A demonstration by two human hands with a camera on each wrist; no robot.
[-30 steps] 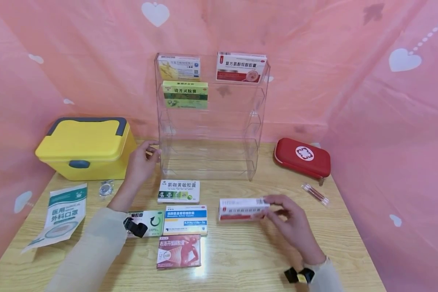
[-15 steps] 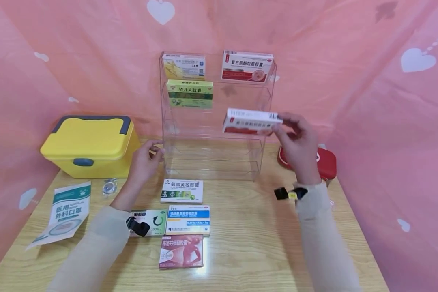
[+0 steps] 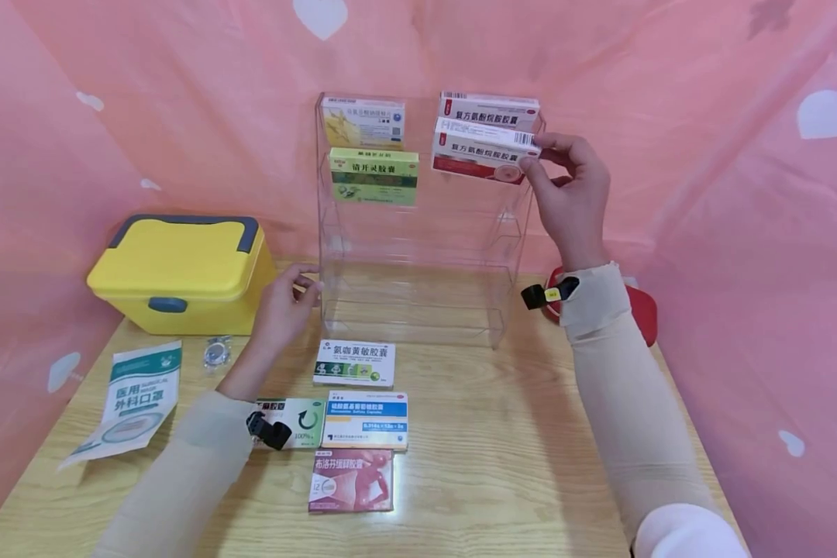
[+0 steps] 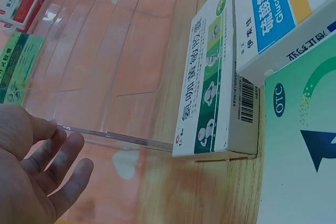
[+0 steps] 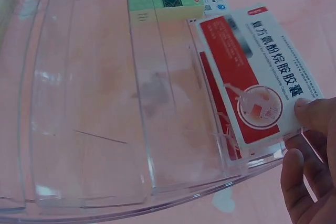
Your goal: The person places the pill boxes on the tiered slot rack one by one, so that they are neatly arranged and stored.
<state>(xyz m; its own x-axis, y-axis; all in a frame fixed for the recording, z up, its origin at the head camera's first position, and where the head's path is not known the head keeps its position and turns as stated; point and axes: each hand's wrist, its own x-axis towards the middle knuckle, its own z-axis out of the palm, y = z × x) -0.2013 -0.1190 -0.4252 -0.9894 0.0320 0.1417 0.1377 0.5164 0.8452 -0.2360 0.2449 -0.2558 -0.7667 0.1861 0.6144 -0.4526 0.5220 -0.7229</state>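
Holding a white-and-red cardboard medicine box (image 3: 484, 155) by its right end, the person's right hand (image 3: 575, 194) is at the upper right of a clear plastic tiered rack (image 3: 418, 306). Grip: narrow, thumb on the printed front, fingers behind. The held box overlaps a second white-and-red box of matching print (image 3: 491, 111) seated in the top tier; contact between the two cannot be told.

Left hand (image 3: 286, 306): thumb and forefinger pinch the rack's left side edge low down, other fingers loosely bent.

Rack, left side: a white-and-yellow box (image 3: 366, 124) in the top tier, a light green box (image 3: 374, 178) in the tier below.

On the wood-grain table (image 3: 474, 465), before the rack: a white box with a green picture band (image 3: 354, 364); nearer the person, a white-and-blue box (image 3: 366, 422), with a pale green box bearing an arrow (image 3: 291, 425) just beside it, partly hidden by the left wrist; nearest, a pink box (image 3: 352, 482).

Left: a yellow lidded case with grey trim (image 3: 181, 263) and a white-and-teal mask packet (image 3: 136, 403). Right: a red case (image 3: 643, 316), partly covered by the right sleeve.
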